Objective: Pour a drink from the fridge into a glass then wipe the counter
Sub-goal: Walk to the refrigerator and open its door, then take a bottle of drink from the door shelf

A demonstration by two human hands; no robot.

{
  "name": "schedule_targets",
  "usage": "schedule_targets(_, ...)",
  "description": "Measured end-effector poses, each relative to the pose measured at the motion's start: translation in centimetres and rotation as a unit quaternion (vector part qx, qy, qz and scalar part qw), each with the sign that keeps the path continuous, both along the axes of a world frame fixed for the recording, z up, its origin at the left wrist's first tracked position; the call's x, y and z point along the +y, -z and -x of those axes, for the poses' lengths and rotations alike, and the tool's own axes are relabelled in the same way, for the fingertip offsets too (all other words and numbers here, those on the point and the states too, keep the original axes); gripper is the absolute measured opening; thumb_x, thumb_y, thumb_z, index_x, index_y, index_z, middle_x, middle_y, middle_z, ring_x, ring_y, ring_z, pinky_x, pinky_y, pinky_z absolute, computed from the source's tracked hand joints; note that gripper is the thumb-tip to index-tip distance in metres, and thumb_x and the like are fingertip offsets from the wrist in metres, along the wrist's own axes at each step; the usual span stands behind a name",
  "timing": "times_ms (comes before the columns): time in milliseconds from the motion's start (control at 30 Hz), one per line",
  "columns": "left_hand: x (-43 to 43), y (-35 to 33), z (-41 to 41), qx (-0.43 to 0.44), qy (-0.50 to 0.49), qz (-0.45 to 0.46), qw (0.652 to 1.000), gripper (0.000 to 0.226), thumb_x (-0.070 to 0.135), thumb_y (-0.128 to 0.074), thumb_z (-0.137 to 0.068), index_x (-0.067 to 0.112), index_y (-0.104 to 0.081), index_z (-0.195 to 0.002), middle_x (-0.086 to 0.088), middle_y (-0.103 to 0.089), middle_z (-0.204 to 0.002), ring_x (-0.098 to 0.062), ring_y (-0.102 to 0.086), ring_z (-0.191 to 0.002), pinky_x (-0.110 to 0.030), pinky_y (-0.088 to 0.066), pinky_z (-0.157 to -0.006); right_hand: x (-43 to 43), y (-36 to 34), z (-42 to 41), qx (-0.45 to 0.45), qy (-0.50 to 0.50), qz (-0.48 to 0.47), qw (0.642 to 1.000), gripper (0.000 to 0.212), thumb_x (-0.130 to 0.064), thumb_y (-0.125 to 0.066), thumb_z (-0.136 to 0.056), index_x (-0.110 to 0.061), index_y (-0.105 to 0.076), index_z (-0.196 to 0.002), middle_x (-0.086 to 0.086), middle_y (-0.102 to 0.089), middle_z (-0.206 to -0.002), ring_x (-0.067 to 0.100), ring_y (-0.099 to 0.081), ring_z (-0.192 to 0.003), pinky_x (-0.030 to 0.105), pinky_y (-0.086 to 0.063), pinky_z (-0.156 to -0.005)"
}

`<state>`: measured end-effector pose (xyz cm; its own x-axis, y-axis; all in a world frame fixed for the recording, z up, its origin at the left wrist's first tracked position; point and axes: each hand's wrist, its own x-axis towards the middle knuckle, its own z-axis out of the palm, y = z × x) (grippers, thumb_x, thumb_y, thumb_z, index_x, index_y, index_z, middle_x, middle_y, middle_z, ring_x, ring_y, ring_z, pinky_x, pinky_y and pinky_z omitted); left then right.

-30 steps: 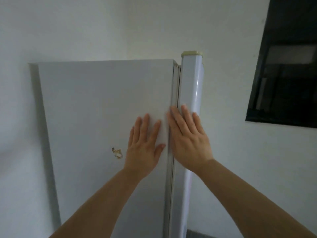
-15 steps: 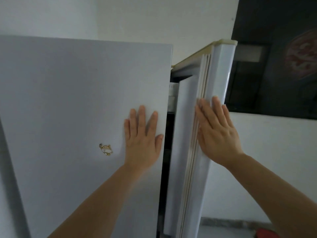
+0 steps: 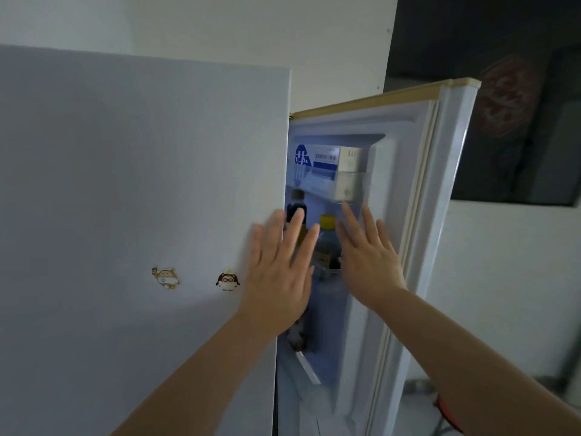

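Fridge door (image 3: pixel 440 184) open. Yellow-cap bottle (image 3: pixel 325 247) upright in door shelf, seen btwn both hands. Left hand (image 3: pixel 279 272), right hand (image 3: pixel 367 259): fingers straight, spread, holding nothing. Bottle prob. plastic, heavy if full, maybe cold + slick; grip round body below cap.

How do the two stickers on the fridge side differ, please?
The left sticker is pale cream; the right sticker is dark brown. The right sticker lies close beside the left hand; the left sticker lies farther off. Both are cartoon figures on the fridge side.
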<state>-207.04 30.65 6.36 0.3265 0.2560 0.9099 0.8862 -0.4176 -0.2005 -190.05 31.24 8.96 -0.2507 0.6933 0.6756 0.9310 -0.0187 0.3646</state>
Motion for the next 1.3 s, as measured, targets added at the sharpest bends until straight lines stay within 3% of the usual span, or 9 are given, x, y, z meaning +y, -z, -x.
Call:
schedule_targets(100,0.5,0.8,-1.7,0.022,-0.003,0.015,1.000,0.056,0.026,-0.050,-0.088,0.013,-0.034,-0.141,-0.016,-0.035,-0.150,-0.034,-0.022,-0.139,-0.050,-0.005,-0.114,0.7,0.6,-2.8,0.003,0.052,-0.001,0.999,0.071,-0.023,-0.058,-0.084,-0.005,-0.023,-0.143,0.012,0.006,-0.151,0.032,-0.005,-0.142,0.047,-0.008,-0.110)
schedule_targets(267,1.9,1.3,-3.8,0.026,-0.066,0.034,0.997,0.055,0.025,-0.049,-0.088,0.014,-0.038,-0.141,-0.013,-0.038,-0.149,-0.031,-0.023,-0.139,-0.059,0.001,-0.112,1.7,0.7,-7.0,-0.006,0.053,0.006,0.999,0.066,-0.021,-0.060,-0.083,-0.005,-0.031,-0.140,0.011,-0.011,-0.154,0.041,-0.022,-0.139,0.048,-0.014,-0.109)
schedule_targets(400,3.3,2.4,-6.5,0.040,-0.029,0.031,0.998,0.054,0.020,-0.054,-0.088,0.008,-0.040,-0.139,-0.015,-0.040,-0.147,-0.033,-0.026,-0.138,-0.053,-0.003,-0.114,3.3,1.3,-10.0,0.019,0.039,0.002,0.999,0.065,-0.016,-0.061,-0.081,-0.001,-0.033,-0.139,0.016,-0.019,-0.154,0.043,-0.022,-0.138,0.051,-0.017,-0.109)
schedule_targets(600,8.5,3.8,-12.5,0.037,-0.064,0.215,0.974,0.055,0.041,-0.038,-0.090,0.012,-0.047,-0.135,-0.010,-0.042,-0.147,-0.031,-0.027,-0.139,-0.054,-0.007,-0.113,5.3,1.2,-15.6,0.039,-0.010,-0.002,0.999,0.063,-0.016,-0.061,-0.082,-0.003,-0.035,-0.138,0.016,-0.020,-0.154,0.042,-0.022,-0.138,0.053,-0.020,-0.110)
schedule_targets(800,13.1,4.1,-16.8,0.051,-0.049,0.297,0.952,0.058,0.041,-0.034,-0.098,0.019,-0.017,-0.150,-0.001,-0.013,-0.159,-0.025,-0.002,-0.148,-0.050,0.012,-0.114,7.7,1.3,-20.6,0.042,-0.026,0.001,0.999,0.062,-0.016,-0.059,-0.085,-0.006,-0.033,-0.140,0.015,-0.017,-0.155,0.037,-0.018,-0.140,0.048,-0.014,-0.111)
schedule_targets(933,15.0,4.8,-18.8,0.035,-0.009,0.309,0.950,0.060,0.029,-0.046,-0.095,0.019,-0.021,-0.149,-0.001,-0.024,-0.156,-0.025,-0.015,-0.146,-0.051,0.003,-0.116,8.8,2.3,-21.9,0.080,-0.060,-0.016,0.995,0.060,-0.009,-0.058,-0.084,-0.009,-0.035,-0.139,0.020,-0.024,-0.152,0.037,-0.018,-0.140,0.048,-0.009,-0.111)
schedule_targets(1033,16.1,4.9,-20.1,0.045,-0.003,0.289,0.956,0.061,0.025,-0.057,-0.090,0.017,-0.032,-0.145,-0.004,-0.037,-0.151,-0.028,-0.030,-0.141,-0.055,-0.009,-0.114,9.5,4.6,-21.2,0.084,-0.121,-0.004,0.989,0.055,-0.015,-0.056,-0.086,-0.012,-0.038,-0.138,0.018,-0.033,-0.148,0.036,-0.026,-0.138,0.050,-0.014,-0.110)
schedule_targets(1167,17.5,4.9,-21.2,0.050,-0.009,0.327,0.944,0.061,0.031,-0.040,-0.098,0.027,-0.007,-0.150,0.006,-0.008,-0.160,-0.017,-0.004,-0.148,-0.046,0.008,-0.116,11.7,8.3,-21.4,0.030,-0.116,0.051,0.992,0.068,-0.021,-0.065,-0.080,-0.013,-0.035,-0.140,0.011,-0.035,-0.148,0.030,-0.021,-0.140,0.050,-0.010,-0.116)
schedule_targets(1300,18.3,6.2,-20.5,0.017,-0.015,0.345,0.938,0.062,0.030,-0.039,-0.098,0.024,-0.006,-0.150,0.003,-0.002,-0.160,-0.017,0.000,-0.148,-0.042,0.009,-0.116,13.9,9.0,-23.1,0.018,-0.104,0.052,0.993,0.069,-0.020,-0.066,-0.078,-0.008,-0.035,-0.139,0.010,-0.038,-0.147,0.027,-0.016,-0.138,0.044,0.006,-0.113)
